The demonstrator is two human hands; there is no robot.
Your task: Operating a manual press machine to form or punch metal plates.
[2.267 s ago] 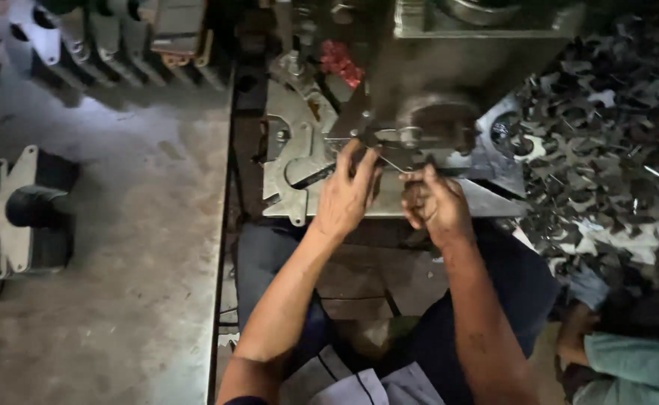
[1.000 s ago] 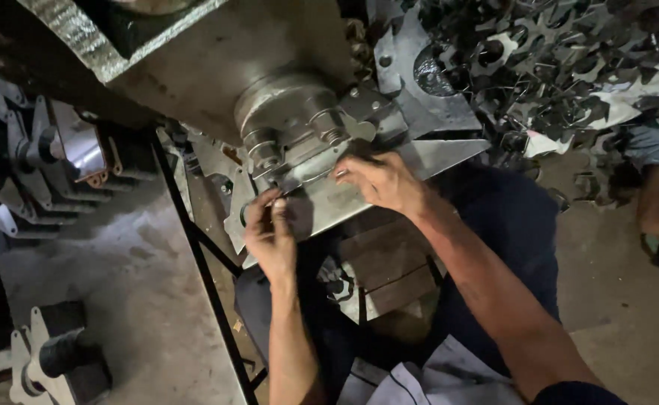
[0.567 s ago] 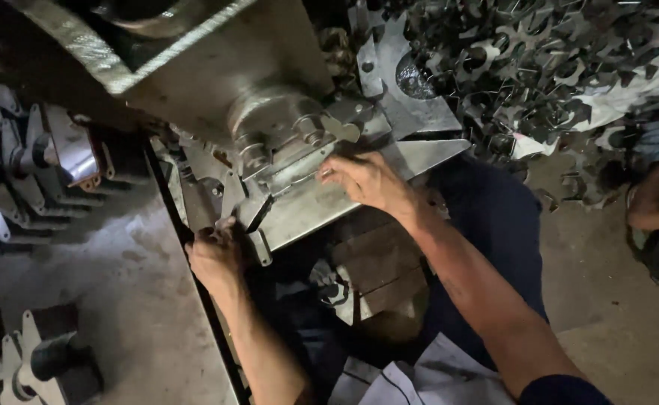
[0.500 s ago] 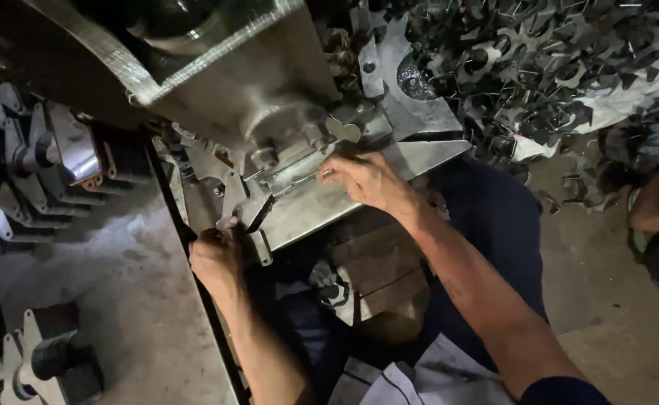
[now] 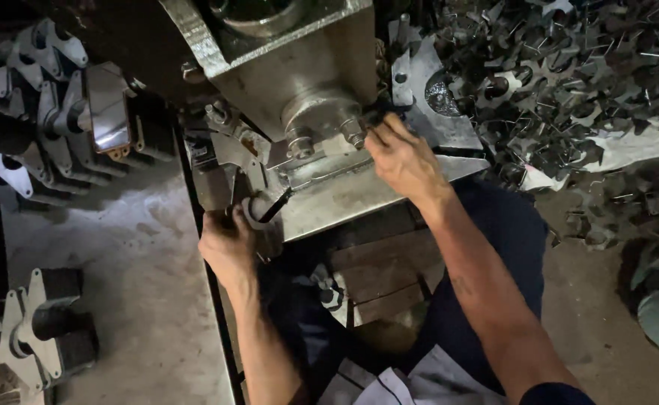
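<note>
Left hand [image 5: 228,244] has dropped toward 7 o'clock, now gripping a flat part [image 5: 253,210]; right hand [image 5: 401,157] is still pinching something dark at the press [image 5: 299,82].

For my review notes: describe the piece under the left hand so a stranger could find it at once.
Start at the big grey metal press block at top centre and drop to the steel plate below it. At the plate's left edge, by the left hand, lies a pale ring-shaped metal part; unlike the flat plates around it, a thin dark rod slants up beside it.
</note>
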